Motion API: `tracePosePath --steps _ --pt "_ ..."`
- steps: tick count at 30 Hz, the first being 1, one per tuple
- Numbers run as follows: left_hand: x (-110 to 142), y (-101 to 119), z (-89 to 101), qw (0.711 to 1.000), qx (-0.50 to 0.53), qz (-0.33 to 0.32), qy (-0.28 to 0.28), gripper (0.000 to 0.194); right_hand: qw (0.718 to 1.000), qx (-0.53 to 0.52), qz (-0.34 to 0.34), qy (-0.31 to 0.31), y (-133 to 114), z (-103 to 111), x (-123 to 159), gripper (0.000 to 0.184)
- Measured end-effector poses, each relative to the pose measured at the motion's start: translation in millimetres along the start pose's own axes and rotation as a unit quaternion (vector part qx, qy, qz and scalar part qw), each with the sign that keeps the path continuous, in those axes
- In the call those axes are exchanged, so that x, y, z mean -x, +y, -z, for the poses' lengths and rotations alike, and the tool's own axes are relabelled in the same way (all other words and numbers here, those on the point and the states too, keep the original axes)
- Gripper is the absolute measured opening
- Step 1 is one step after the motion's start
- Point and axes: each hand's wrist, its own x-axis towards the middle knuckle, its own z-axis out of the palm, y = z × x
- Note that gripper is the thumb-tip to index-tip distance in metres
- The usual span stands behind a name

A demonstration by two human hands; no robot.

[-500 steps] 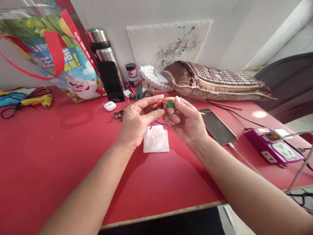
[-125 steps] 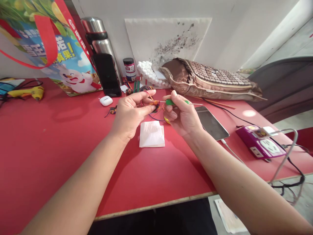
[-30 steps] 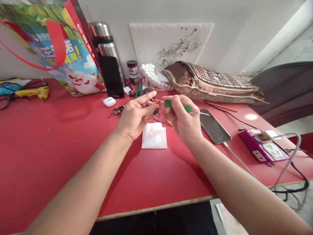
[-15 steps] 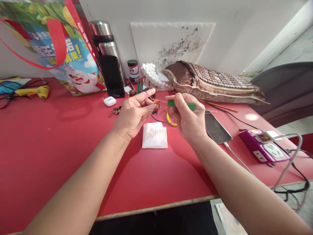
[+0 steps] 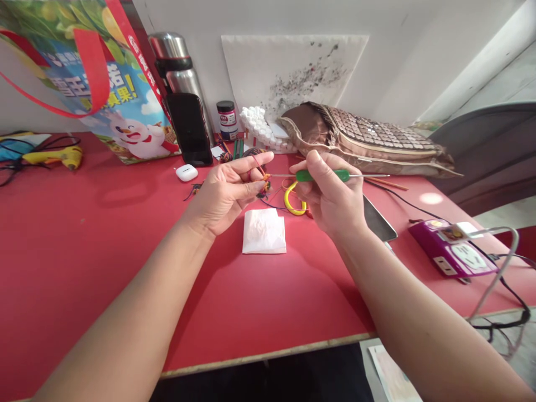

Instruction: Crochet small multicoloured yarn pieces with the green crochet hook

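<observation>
My right hand (image 5: 333, 192) is closed round the green handle of a crochet hook (image 5: 322, 175), its thin metal shaft pointing left. Between the thumb and fingers of my left hand (image 5: 230, 192) is a small multicoloured piece of crochet work (image 5: 265, 187), mostly covered by the fingers. Yarn (image 5: 258, 164) runs over the left index finger. The hook's tip meets the piece at the fingertips. Below the hands lies a folded white tissue (image 5: 264, 231). Yellow-handled scissors (image 5: 294, 205) lie partly behind my right hand.
On the red table (image 5: 104, 262) stand a shopping bag (image 5: 125, 106), a steel flask (image 5: 180, 72), a black phone (image 5: 190, 129) and a white earbud case (image 5: 186, 173). A tablet-like device (image 5: 379, 220) and a purple power strip (image 5: 454, 251) lie right. A brown cushion (image 5: 368, 134) rests against the wall.
My right hand has moved right with the crochet hook, which now lies more level. My left hand has shifted slightly, still holding the crochet piece. More of the yellow scissor handle shows.
</observation>
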Motion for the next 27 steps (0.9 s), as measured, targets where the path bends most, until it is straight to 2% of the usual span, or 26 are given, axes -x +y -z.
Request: tracePosePath --steps 8,14,16,19,22,27 --pt "0.0 0.7 8.0 0.998 0.011 0.049 -0.043 0.037 1.0 -0.009 -0.003 -0.02 -6.6 2.7 -1.8 0.044" --pt "2.4 1.8 4.4 0.996 0.032 0.073 -0.049 0.04 0.996 -0.049 -0.06 -0.05 -3.8 4.6 -6.0 0.048" --pt "2.9 -0.6 0.2 0.997 0.028 0.063 -0.045 0.039 0.992 -0.071 -0.087 -0.06 -0.3 3.9 -6.3 0.052" --pt "2.8 -7.9 -7.2 0.999 0.023 0.017 -0.027 0.039 0.985 -0.111 -0.116 -0.065 5.4 -0.4 -4.5 0.054" --pt "2.2 -17.1 -14.3 0.999 0.025 -0.036 0.003 0.042 0.979 -0.143 -0.13 -0.057 9.5 -7.1 -1.7 0.055" --pt "3.4 -25.8 -21.7 0.997 0.036 -0.067 0.011 0.038 0.977 -0.156 -0.142 -0.039 12.6 -14.2 -0.2 0.056"
